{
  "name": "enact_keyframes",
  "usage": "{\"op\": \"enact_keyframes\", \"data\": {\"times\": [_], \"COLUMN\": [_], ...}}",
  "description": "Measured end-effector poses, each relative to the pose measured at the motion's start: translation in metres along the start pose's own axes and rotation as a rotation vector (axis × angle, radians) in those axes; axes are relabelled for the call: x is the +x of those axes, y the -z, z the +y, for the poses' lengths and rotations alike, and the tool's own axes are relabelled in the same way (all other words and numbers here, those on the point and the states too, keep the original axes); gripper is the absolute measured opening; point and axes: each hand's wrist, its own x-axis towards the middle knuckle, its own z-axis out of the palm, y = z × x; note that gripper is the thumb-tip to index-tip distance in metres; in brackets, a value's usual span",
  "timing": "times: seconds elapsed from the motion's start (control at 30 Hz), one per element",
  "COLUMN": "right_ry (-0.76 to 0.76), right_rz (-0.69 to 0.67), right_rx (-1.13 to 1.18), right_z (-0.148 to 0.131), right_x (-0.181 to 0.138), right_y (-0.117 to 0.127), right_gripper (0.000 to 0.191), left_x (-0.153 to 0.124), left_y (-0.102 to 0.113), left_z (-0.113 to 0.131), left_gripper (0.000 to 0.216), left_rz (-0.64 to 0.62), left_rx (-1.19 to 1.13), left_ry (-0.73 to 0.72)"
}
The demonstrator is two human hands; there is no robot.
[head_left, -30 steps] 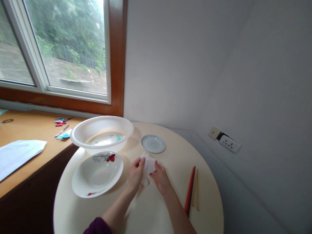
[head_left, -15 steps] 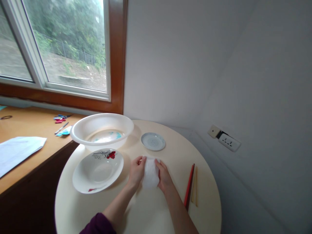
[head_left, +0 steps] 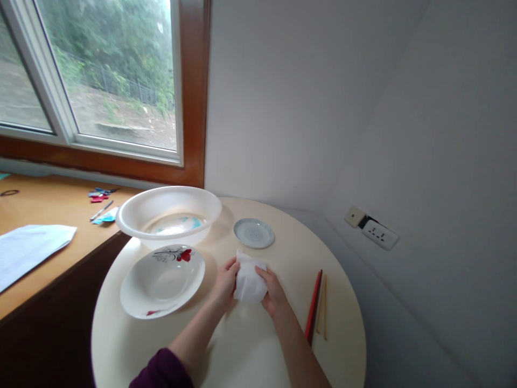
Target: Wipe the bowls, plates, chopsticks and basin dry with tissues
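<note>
Both my hands hold a white tissue just above the round cream table. My left hand pinches its left edge with curled fingers. My right hand grips its right side, fingers folded around it. To the left of my hands lies a white deep plate with a red flower print. A small pale blue saucer sits just beyond the tissue.
A large white plastic basin holding some water stands at the table's far left. Red and wooden chopsticks lie to the right of my hands. A wooden counter with white paper and small items runs under the window. A wall socket is at right.
The tissue was flattened between my hands half a second ago and is now bunched up and lifted slightly. My hands stayed in about the same spot.
</note>
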Motion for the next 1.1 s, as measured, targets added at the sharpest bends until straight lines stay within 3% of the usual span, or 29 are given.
{"op": "enact_keyframes", "data": {"times": [0.17,0.43,0.63,0.9,1.1], "right_ry": [0.024,0.084,0.171,0.238,0.248], "right_rz": [-0.041,-0.060,-0.034,0.062,0.114], "right_rx": [0.007,-0.089,-0.123,-0.105,-0.051], "right_z": [-0.006,-0.002,-0.002,0.002,0.002], "right_x": [-0.004,0.002,0.004,0.012,0.018], "right_y": [-0.003,0.004,0.001,0.008,0.014], "right_gripper": [0.028,0.024,0.018,0.014,0.008], "left_x": [0.001,0.004,0.003,-0.008,-0.007], "left_y": [0.000,0.005,0.006,0.004,0.005], "left_z": [0.002,0.001,0.004,0.013,0.013], "left_gripper": [0.031,0.016,0.009,0.024,0.024], "left_rz": [-0.046,-0.035,-0.031,-0.111,-0.066], "left_rx": [-0.043,0.067,0.258,0.546,0.603], "left_ry": [0.014,-0.097,-0.319,-0.676,-0.761]}}
